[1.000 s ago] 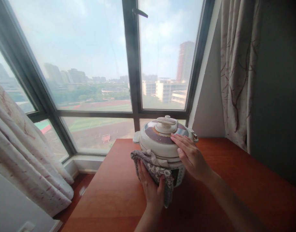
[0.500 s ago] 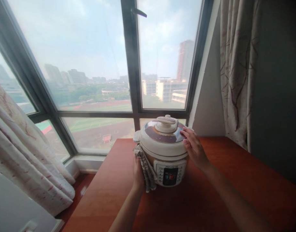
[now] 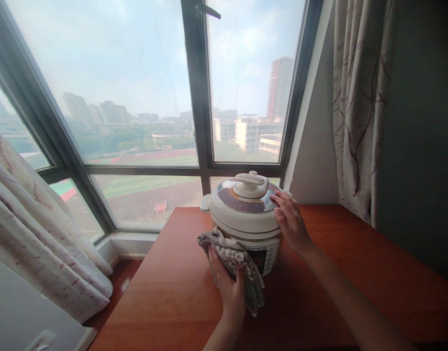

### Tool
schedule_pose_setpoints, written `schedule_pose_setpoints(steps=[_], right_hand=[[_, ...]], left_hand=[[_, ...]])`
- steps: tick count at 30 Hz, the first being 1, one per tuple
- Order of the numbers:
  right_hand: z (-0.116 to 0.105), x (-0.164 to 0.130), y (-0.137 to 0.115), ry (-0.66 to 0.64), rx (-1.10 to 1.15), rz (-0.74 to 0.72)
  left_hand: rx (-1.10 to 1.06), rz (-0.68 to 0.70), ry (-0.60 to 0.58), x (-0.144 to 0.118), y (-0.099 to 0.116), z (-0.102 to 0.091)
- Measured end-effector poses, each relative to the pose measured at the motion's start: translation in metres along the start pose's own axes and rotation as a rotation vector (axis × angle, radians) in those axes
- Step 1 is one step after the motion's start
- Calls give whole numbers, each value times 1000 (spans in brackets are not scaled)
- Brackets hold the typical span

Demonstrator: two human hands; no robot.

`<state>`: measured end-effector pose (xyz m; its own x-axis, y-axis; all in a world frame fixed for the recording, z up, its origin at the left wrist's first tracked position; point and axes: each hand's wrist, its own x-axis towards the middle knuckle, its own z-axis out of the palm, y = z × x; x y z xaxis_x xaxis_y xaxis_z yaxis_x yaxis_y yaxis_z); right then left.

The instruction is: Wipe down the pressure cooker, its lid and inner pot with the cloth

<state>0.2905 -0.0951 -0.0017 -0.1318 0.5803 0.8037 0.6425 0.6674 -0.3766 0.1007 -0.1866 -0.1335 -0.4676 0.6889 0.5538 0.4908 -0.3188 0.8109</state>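
While the right hand (image 3: 291, 224) lies flat with fingers together on the pot's lid, steadying the electric cooker (image 3: 245, 219) on the tabletop (image 3: 355, 273), the left hand (image 3: 227, 282) presses a bunched cloth (image 3: 238, 258), clutched under its fingers, against the cooker's front.

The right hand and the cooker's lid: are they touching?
Touching. The head view shows the right hand lying flat against the rim of the cooker's lid, no gap visible.

cooker (image 3: 245, 222): glossy cream plastic, a brown sheen being shown on the lid
cloth (image 3: 234, 261): soft, matt grey fabric, being pressed by the left hand (image 3: 229, 282)
table (image 3: 355, 278): smooth reddish wood, light being reflected
curtain (image 3: 359, 107): matt patterned fabric
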Motion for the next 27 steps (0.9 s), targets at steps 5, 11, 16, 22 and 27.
schedule_pose_setpoints(steps=[5,11,16,22,27], right_hand=[[0,-1,1,3,8,-7],[1,-2,4,9,12,-2],[0,-1,3,2,10,-2],[0,-1,3,6,-8,0],[0,-1,2,1,-17,-6]], left_hand=[[76,61,22,-28,26,11],[143,294,0,15,46,-4],[258,601,-86,71,73,-19],[169,533,-165,150,83,-27],[116,269,-311,220,71,-24]])
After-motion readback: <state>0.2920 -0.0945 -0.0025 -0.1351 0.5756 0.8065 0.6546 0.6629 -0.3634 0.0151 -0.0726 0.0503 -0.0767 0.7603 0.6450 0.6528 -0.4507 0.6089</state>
